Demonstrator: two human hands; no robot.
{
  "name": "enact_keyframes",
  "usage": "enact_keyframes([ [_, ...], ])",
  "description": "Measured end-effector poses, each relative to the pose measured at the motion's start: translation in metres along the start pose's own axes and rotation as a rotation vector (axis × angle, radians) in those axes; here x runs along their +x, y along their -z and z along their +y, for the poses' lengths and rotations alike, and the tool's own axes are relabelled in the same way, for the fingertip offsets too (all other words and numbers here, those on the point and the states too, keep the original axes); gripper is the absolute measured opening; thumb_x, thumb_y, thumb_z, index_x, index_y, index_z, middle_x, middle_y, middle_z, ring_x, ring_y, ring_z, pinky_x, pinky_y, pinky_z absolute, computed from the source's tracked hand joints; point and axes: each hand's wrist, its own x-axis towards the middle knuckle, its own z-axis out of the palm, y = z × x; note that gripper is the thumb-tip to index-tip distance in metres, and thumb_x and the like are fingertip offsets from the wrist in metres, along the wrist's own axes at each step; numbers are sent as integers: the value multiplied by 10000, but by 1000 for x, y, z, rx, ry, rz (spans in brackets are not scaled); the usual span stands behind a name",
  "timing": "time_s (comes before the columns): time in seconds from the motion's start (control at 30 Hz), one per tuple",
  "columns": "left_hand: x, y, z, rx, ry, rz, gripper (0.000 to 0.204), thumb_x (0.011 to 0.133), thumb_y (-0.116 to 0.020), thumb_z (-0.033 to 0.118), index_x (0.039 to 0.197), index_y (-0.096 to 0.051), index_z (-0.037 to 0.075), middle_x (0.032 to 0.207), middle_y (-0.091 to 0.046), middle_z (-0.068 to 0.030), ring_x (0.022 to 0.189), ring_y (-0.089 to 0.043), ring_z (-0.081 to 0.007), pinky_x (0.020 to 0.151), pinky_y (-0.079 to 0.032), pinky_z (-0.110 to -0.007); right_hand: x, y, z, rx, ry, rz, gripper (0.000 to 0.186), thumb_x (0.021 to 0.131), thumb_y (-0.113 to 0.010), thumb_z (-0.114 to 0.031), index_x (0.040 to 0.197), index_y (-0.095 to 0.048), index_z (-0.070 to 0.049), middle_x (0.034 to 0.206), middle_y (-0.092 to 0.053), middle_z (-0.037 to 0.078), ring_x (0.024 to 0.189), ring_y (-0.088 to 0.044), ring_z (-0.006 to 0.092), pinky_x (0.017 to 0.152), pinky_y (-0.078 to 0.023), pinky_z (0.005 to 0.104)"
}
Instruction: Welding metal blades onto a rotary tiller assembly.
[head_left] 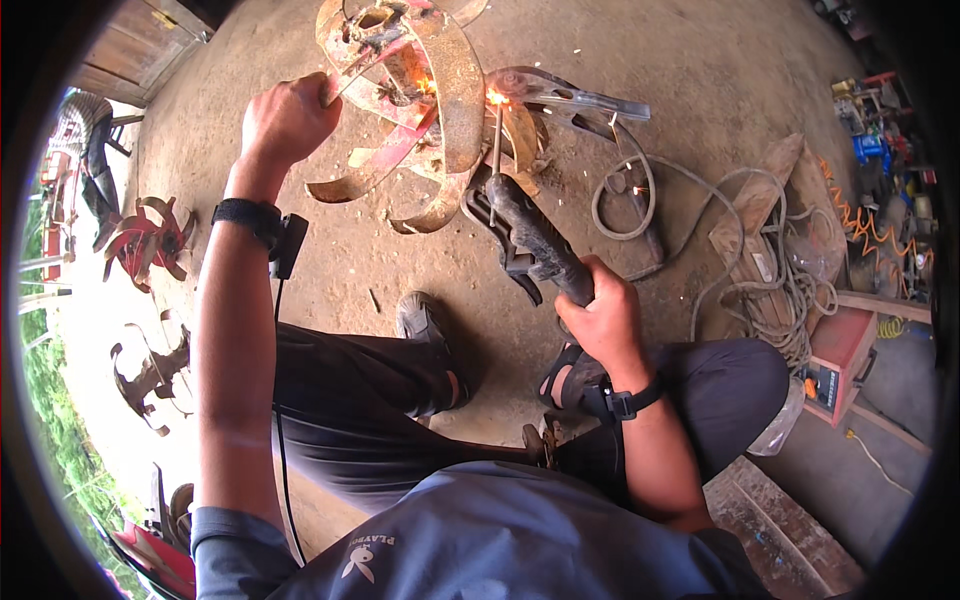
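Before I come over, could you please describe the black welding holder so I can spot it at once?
Start at the rusty metalwork with curved blades near the top. Below and right, the person's right hand grips the black welding holder. Unlike the grey cable farther right, it is thick, with a slim rod tipped by a bright spark.

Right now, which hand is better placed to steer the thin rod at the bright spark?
The right hand, I'd judge: it grips the black holder, whose thin rod reaches the bright spark. The left hand seems less suited, being closed on a slim bar slanting toward the rusty blades.
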Motion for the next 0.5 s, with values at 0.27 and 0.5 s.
enact_keyframes([
  [0.27, 0, 0, -1, -47, 6, -12, 276, 962, -628, 398, 1042, -707, 146, 978, -754, -186, 956, -717, -436, 798, -556, -555, 1, 1, -8, 201, 110, 76, 204, 808, -764, -62, 1000, -701, -34, 813, -706, 183, 741, -724, 340, 708, -562, 406],
  [0.5, 0, 4, 0, -67, -5, -29, 304, 985, -579, 407, 1040, -721, 144, 971, -768, -179, 952, -723, -434, 825, -565, -559, -11, 15, -16, 82, 222, 29, 249, 792, -783, -62, 1023, -689, -57, 862, -720, 211, 835, -733, 438, 711, -572, 459],
])
